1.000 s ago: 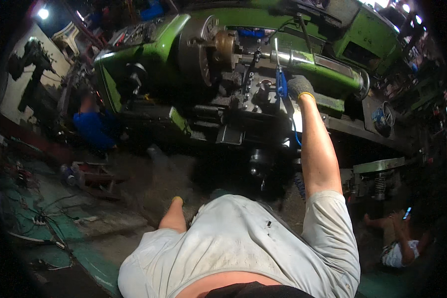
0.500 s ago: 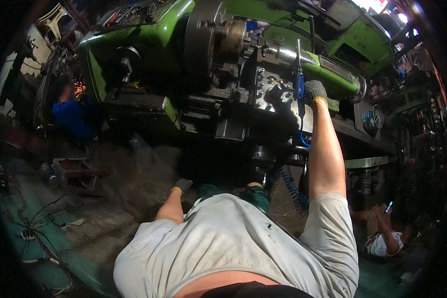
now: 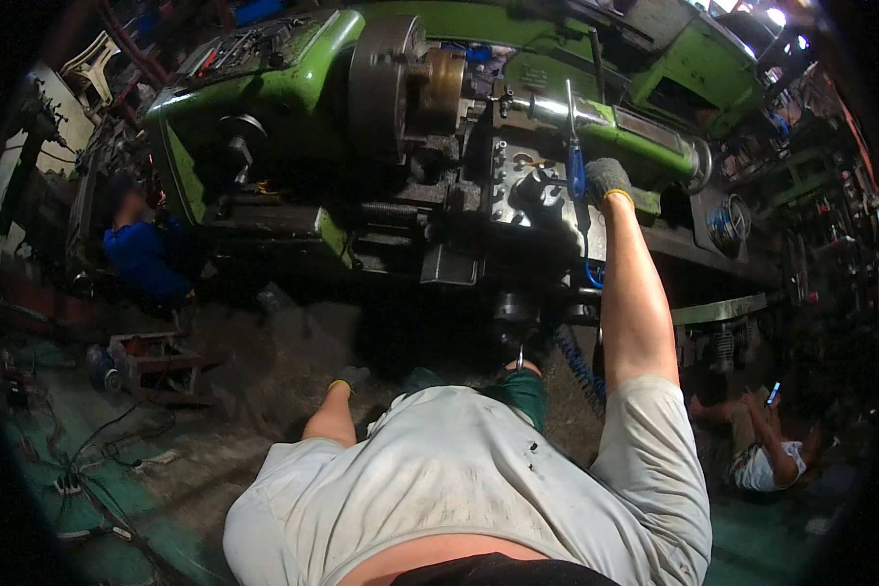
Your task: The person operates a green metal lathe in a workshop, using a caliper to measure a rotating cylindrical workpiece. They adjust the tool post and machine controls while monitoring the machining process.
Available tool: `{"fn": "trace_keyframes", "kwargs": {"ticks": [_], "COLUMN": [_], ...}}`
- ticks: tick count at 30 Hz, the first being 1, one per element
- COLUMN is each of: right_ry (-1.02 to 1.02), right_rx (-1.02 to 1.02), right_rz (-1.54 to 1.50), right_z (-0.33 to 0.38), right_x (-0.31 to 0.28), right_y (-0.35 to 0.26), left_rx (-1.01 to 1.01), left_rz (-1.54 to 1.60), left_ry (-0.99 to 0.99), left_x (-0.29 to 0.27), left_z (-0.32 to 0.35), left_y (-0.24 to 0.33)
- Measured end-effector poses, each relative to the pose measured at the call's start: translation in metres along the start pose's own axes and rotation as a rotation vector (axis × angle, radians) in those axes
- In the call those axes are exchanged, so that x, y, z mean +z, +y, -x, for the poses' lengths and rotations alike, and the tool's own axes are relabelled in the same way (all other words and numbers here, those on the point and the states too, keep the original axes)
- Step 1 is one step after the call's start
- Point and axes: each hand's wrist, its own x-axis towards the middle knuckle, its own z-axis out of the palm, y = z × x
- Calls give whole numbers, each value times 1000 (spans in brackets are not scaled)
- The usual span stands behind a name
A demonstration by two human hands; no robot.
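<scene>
My right hand (image 3: pixel 608 179), in a grey glove with a yellow cuff, reaches over the carriage of a green lathe (image 3: pixel 645 137). It is closed at a blue air blow gun (image 3: pixel 577 174), whose long thin nozzle points away from me; the fingers are partly hidden. A blue hose (image 3: pixel 590 272) runs from the gun's near end. Just left of the gun is the square steel tool post (image 3: pixel 525 190) with its bolts and lever. My left hand (image 3: pixel 357 375), gloved too, hangs low beside my left leg; its fingers are too dark to read.
The big chuck (image 3: pixel 388 88) grips a brownish round workpiece (image 3: pixel 442 91). A blue coiled hose (image 3: pixel 578 359) hangs below the carriage. One person in blue (image 3: pixel 146 256) is at the far left; another sits at right holding a phone (image 3: pixel 773 395). Cables (image 3: pixel 88 479) lie on the left floor.
The view has shifted slightly, so the lathe sits a little further left in it. My right hand and the blow gun keep their place over the carriage.
</scene>
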Motion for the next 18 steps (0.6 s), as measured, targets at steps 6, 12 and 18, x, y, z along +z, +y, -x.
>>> {"fn": "trace_keyframes", "kwargs": {"ticks": [6, 12, 18], "right_ry": [-74, -49, -121], "right_rx": [96, -50, -199], "right_rz": [-169, -147, -72], "right_z": [26, 22, 4], "right_x": [-25, -26, -24], "right_y": [-38, -27, -22], "left_rx": [-59, 168, 180], "left_rz": [234, -140, -337], "left_ry": [41, 86, 220], "left_x": [22, -26, -23], "left_z": [-10, 46, 59], "left_y": [23, 132, 180]}}
